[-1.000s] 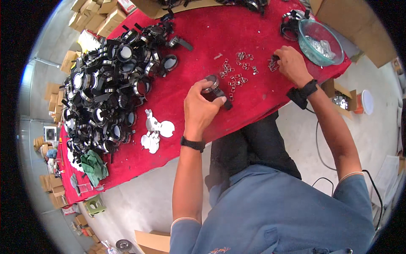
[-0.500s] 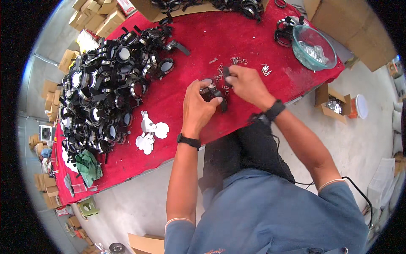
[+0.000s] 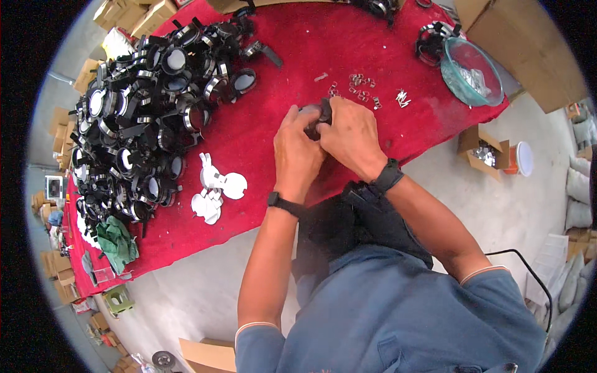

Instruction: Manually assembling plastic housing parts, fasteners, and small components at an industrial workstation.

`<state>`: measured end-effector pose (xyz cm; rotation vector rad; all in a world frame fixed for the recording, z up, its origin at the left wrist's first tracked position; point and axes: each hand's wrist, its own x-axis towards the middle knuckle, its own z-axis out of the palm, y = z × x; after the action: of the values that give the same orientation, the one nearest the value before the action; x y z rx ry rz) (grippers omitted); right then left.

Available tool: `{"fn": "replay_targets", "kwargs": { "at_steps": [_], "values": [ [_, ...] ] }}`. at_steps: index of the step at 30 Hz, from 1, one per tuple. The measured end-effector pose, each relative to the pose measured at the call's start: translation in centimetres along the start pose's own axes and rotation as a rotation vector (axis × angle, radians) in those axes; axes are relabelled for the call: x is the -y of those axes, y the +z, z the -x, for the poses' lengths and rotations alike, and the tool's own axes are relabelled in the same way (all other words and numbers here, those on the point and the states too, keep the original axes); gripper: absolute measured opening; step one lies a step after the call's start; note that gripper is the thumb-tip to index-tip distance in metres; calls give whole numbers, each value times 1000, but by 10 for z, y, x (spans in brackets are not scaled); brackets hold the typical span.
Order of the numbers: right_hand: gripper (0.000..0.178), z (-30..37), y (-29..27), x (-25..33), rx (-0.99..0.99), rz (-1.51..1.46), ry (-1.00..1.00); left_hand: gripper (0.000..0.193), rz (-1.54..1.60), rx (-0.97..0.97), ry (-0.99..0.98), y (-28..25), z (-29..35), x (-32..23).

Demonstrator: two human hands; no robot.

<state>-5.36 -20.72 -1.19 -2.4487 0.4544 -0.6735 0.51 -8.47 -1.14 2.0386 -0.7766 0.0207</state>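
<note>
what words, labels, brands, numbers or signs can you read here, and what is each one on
No text can be read.
Shirt: a trace of marking at the picture's lower edge, cut off, unreadable.
Cartons: any print too small.
Held piece: any marks hidden or too small.

Bright, diffuse light; fisheye bending toward rim; corners black.

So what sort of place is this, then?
Probably a small workshop, perhaps doubling as a storeroom: a big heap of watch-like pieces and scattered metal clips lie on a red-covered table, with cardboard boxes stacked beyond.
</note>
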Motion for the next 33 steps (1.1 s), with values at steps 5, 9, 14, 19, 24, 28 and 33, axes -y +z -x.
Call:
{"fn": "replay_targets", "kwargs": {
  "at_steps": [5,9,14,19,24,28,33],
  "values": [
    [19,-1,8,-5,-32,-2,-106,34,10,7,-32,2,2,8],
    [14,-1,-3,-13,14,-58,-180,43,14,35,-123,0,2,6],
    [17,9,-38,-23,149,-35,-189,58,-29,70,-120,-6,4,8],
    [27,-17,-85,-116,-190,196,-243,50,-158,16,140,-37,-9,6],
    [43,-6,-133,-185,-323,347,-184,38,-470,-231,409,-138,-93,-11],
    [25,9,-111,-192,-410,180,-233,67,-1104,-442,164,-222,-138,74],
    [13,10,-104,-180,-410,38,-125,65,-912,-389,72,-225,-165,95]
  ]
}}
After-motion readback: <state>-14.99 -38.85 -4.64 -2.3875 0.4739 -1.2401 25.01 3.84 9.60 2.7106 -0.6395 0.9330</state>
